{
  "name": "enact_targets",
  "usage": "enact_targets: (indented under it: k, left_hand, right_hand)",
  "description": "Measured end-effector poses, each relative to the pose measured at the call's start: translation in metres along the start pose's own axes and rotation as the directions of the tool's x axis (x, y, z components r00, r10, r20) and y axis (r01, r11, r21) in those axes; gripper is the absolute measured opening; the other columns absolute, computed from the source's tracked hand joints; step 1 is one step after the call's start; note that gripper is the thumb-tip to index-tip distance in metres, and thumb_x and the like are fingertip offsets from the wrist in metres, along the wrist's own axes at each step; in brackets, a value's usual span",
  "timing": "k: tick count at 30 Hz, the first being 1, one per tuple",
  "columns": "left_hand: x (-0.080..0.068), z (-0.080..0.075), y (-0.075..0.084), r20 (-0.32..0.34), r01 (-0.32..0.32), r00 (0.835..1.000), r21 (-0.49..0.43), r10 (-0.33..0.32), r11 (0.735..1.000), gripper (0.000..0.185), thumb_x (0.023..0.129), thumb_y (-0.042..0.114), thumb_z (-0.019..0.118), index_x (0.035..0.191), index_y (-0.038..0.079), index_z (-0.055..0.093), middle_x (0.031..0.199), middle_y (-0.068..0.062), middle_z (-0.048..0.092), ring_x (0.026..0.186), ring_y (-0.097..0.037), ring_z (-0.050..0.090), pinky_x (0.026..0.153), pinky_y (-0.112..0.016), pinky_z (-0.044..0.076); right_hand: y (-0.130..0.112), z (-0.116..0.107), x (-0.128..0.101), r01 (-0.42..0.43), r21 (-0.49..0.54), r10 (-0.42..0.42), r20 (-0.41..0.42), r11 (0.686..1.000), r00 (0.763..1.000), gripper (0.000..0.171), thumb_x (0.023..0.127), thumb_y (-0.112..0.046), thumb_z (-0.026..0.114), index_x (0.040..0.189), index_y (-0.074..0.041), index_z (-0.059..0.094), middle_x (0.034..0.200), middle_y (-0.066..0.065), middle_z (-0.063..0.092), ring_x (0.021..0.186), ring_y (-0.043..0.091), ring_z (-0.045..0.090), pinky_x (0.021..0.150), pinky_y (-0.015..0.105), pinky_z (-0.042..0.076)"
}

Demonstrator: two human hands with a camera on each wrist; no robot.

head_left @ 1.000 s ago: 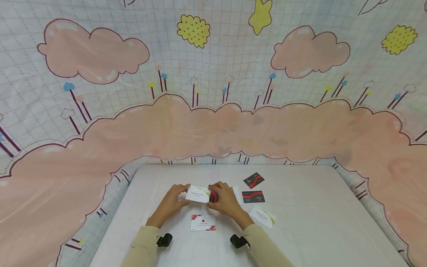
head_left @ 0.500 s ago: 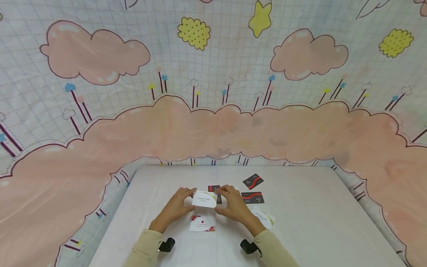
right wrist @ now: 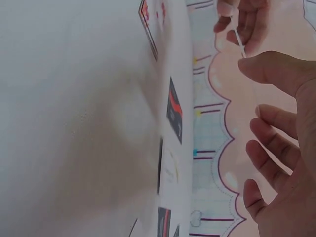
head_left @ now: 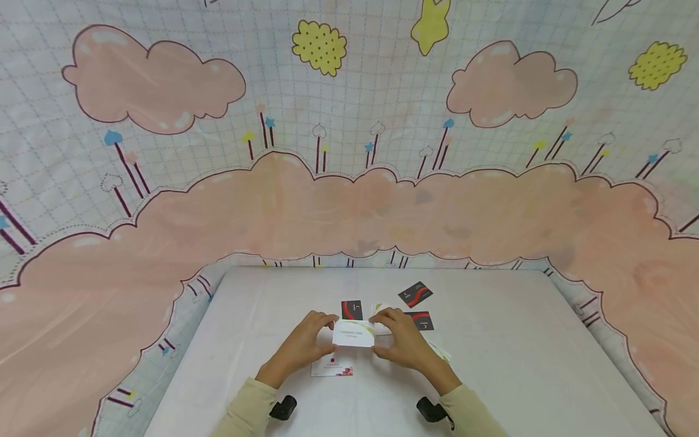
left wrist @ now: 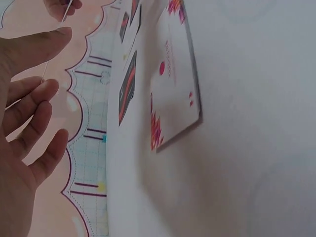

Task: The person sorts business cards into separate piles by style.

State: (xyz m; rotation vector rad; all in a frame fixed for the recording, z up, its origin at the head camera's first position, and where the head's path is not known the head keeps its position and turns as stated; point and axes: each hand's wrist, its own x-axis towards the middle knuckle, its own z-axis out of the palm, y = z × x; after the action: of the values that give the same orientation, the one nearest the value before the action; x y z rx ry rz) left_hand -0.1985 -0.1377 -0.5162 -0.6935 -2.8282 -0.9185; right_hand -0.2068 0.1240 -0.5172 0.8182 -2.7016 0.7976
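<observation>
Above the table (head_left: 491, 364), both hands pinching one white card (head_left: 354, 334), left hand (head_left: 303, 346), right hand (head_left: 406, 341)

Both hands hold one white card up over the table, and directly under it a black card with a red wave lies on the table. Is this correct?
Not quite. Both hands, left hand and right hand, do hold the white card above the table, but the card lying under it is a white card with red flowers, as the head view shows. The black cards with a red wave lie farther back.
</observation>
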Motion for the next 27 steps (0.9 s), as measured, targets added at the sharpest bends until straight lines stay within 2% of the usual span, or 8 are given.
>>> enact_targets:
  k: [5, 10, 18, 24, 27]
  left_hand:
    - [0.0, 0.01, 0.008, -0.042, -0.028, 0.999, 0.049, 0.03, 0.998, 0.057, 0.072, 0.025, 0.087, 0.122, 0.014, 0.063, 0.121, 0.0, 0.064, 0.115, -0.021, 0.056, 0.102, -0.046, 0.046]
    - [0.001, 0.02, 0.013, -0.065, -0.066, 0.995, 0.065, 0.07, 0.996, 0.056, 0.069, 0.025, 0.089, 0.118, 0.015, 0.064, 0.124, -0.002, 0.064, 0.12, -0.024, 0.056, 0.105, -0.049, 0.042]
    - [0.002, 0.036, 0.022, -0.02, -0.067, 0.997, 0.123, 0.07, 0.99, 0.055, 0.07, 0.029, 0.087, 0.116, 0.011, 0.063, 0.126, -0.005, 0.065, 0.122, -0.026, 0.056, 0.108, -0.048, 0.04]
    - [0.002, 0.045, 0.025, 0.001, -0.053, 0.999, 0.139, 0.053, 0.989, 0.055, 0.069, 0.033, 0.087, 0.113, 0.013, 0.063, 0.123, -0.004, 0.065, 0.119, -0.025, 0.057, 0.104, -0.047, 0.043]
    - [0.002, 0.052, 0.026, 0.01, -0.047, 0.999, 0.161, 0.046, 0.986, 0.054, 0.068, 0.035, 0.087, 0.112, 0.013, 0.063, 0.121, -0.003, 0.066, 0.117, -0.025, 0.058, 0.102, -0.047, 0.045]
  right_hand:
    - [0.004, -0.007, -0.01, -0.013, 0.017, 0.013, -0.01, 1.0, 1.0, 0.051, 0.067, -0.023, 0.087, 0.114, -0.017, 0.068, 0.117, 0.0, 0.063, 0.112, 0.021, 0.056, 0.096, 0.051, 0.047]
    - [0.014, -0.007, -0.021, -0.004, -0.007, 0.003, -0.023, 1.0, 1.0, 0.053, 0.066, -0.023, 0.088, 0.114, -0.017, 0.067, 0.118, 0.001, 0.062, 0.114, 0.023, 0.055, 0.095, 0.052, 0.048]
    - [0.026, -0.005, -0.034, 0.025, -0.058, -0.027, -0.032, 0.998, 0.999, 0.053, 0.064, -0.023, 0.086, 0.113, -0.016, 0.068, 0.117, 0.003, 0.063, 0.112, 0.024, 0.057, 0.092, 0.049, 0.048]
    - [0.035, -0.002, -0.041, 0.076, -0.105, -0.081, -0.044, 0.992, 0.996, 0.051, 0.062, -0.024, 0.086, 0.109, -0.016, 0.07, 0.11, 0.003, 0.064, 0.104, 0.024, 0.059, 0.085, 0.048, 0.049]
    - [0.039, 0.0, -0.044, 0.074, -0.115, -0.079, -0.033, 0.991, 0.996, 0.05, 0.063, -0.025, 0.086, 0.11, -0.016, 0.07, 0.11, 0.003, 0.064, 0.104, 0.024, 0.059, 0.085, 0.048, 0.048]
